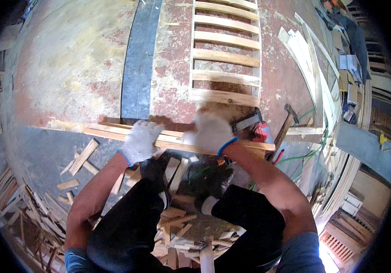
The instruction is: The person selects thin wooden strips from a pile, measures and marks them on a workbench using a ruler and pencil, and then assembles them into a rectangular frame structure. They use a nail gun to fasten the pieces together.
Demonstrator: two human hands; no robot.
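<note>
Long thin wooden strips lie crosswise in front of my knees, near the edge of the patterned floor. My left hand, in a white knit glove with a blue cuff, is closed over them left of the middle. My right hand, gloved the same way, is over the strips further right; motion blurs its fingers, so I cannot make out their grip. Just right of it lie a red and black tool and a hammer with a wooden handle.
Ahead stretches a ladder-like wooden frame with several slats, beside a dark blue floor strip. White boards and a green hose lie to the right. Wood offcuts are scattered around my feet and to the left.
</note>
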